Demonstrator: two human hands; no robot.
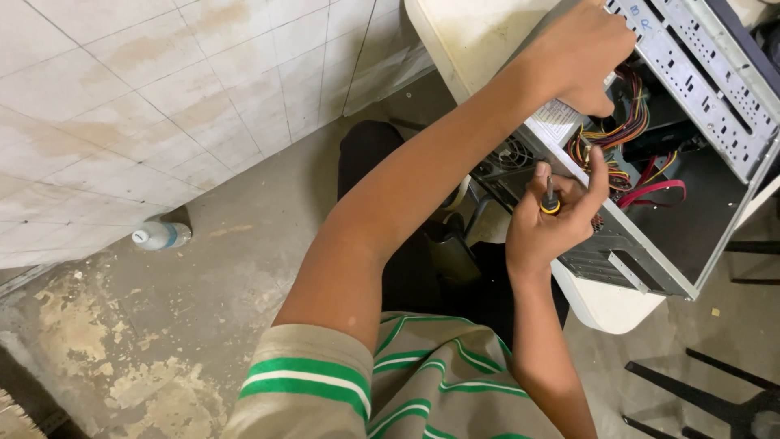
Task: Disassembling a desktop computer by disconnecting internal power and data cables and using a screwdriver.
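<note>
- Lying on its side on a white table (479,32), an opened computer case (691,154) is seen, with coloured wires (626,130) exposed inside.
- The case's upper edge is gripped by the left hand (581,53) — fingers curled over the metal frame.
- A screwdriver (550,197) with a yellow-banded handle is clenched in the right hand (552,219), just beside the case's near edge.
- A plastic bottle (161,236) lies on the floor by the tiled wall.

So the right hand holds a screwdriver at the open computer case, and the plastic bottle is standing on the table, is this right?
Not quite. The bottle is not on the table; the head view shows it lying on the floor by the tiled wall. The rest holds: the right hand holds a screwdriver at the open computer case.
</note>
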